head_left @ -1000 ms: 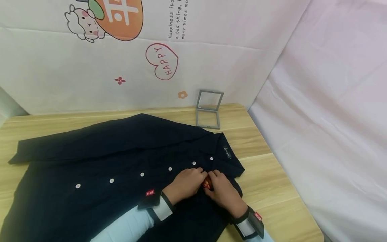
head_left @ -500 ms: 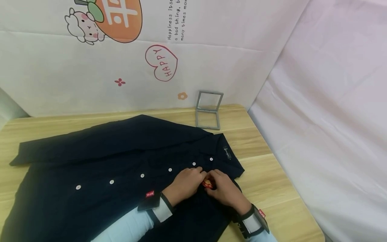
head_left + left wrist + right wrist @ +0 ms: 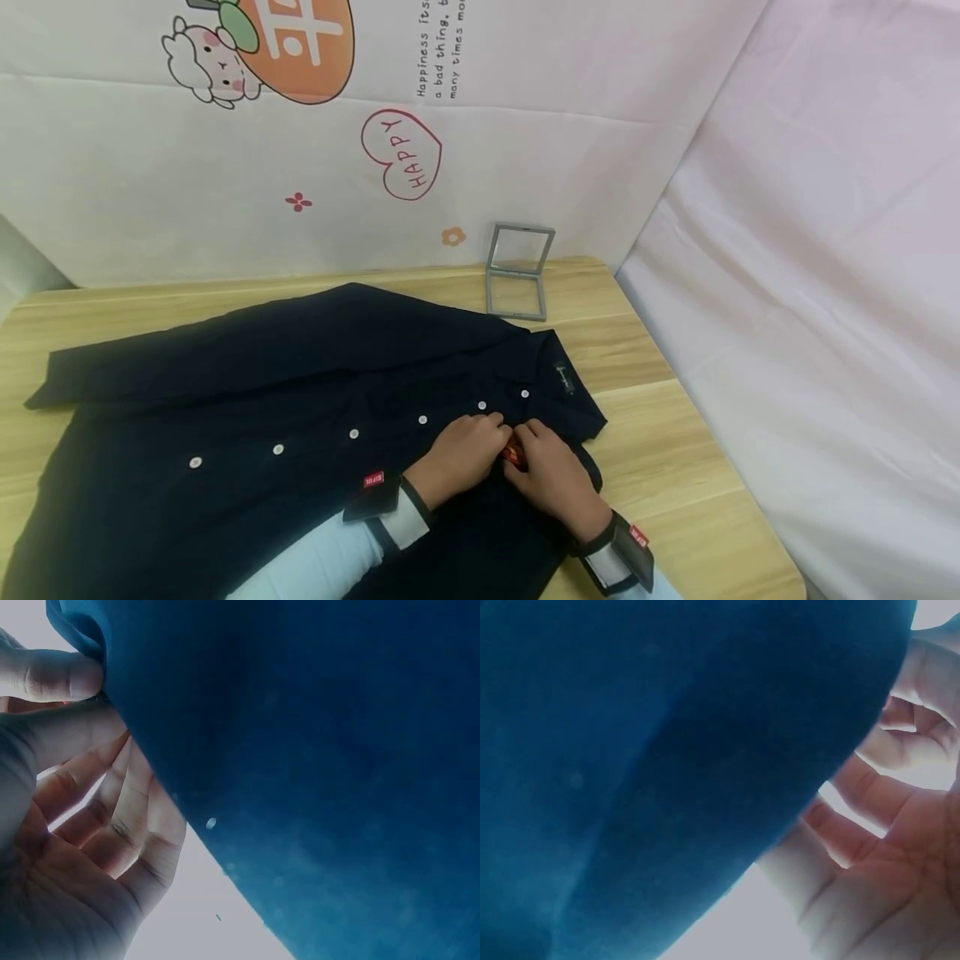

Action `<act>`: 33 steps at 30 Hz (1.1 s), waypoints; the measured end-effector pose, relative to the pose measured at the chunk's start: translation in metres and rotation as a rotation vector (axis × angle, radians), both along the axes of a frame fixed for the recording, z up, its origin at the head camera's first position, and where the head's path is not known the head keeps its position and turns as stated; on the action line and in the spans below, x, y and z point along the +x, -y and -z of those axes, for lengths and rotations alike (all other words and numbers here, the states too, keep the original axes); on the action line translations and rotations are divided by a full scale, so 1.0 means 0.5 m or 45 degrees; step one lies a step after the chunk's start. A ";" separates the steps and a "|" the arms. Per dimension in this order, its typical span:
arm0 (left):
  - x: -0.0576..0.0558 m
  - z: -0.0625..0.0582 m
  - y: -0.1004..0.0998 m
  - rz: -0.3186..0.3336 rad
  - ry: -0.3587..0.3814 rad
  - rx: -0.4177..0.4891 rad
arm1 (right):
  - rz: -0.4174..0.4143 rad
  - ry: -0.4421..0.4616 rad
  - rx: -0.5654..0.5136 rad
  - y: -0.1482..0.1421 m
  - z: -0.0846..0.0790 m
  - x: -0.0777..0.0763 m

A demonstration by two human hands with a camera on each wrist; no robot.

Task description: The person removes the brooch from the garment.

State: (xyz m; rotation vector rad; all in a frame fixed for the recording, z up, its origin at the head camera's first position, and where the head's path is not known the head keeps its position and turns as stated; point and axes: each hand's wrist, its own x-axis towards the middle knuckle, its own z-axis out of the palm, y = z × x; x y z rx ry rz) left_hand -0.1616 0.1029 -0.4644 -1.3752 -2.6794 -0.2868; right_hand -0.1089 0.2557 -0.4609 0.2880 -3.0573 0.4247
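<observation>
A dark navy shirt [image 3: 300, 375] with white buttons lies spread out, its collar [image 3: 566, 383] toward the right. Near the upper buttons my left hand [image 3: 467, 450] pinches the cloth; in the left wrist view its thumb and forefinger grip a fold at the edge. My right hand [image 3: 557, 473] is close beside it, fingers curled round a small red-and-gold piece [image 3: 514, 452], mostly covered by the fingers, its exact kind unclear. In the right wrist view the raised navy cloth [image 3: 690, 765] hides the right fingertips. The cloth hangs below both hands.
The shirt lies on a wooden table [image 3: 697, 450]. A small grey hinged frame like a folding mirror [image 3: 517, 271] stands open behind the collar. A printed white cloth [image 3: 525, 167] hangs at the back, and a plain white one [image 3: 810, 292] on the right.
My right hand turned slightly outward half a second ago, showing more of the red-and-gold piece, and has since turned back. My left hand stays in place on the shirt.
</observation>
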 end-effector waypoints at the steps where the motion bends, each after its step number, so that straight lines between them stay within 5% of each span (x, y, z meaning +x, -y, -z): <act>1: 0.000 0.000 0.000 0.000 0.002 0.002 | 0.001 -0.004 -0.006 0.000 -0.001 0.000; 33: 0.006 -0.015 0.006 0.001 -0.053 -0.023 | 0.046 0.060 0.073 0.022 -0.015 -0.008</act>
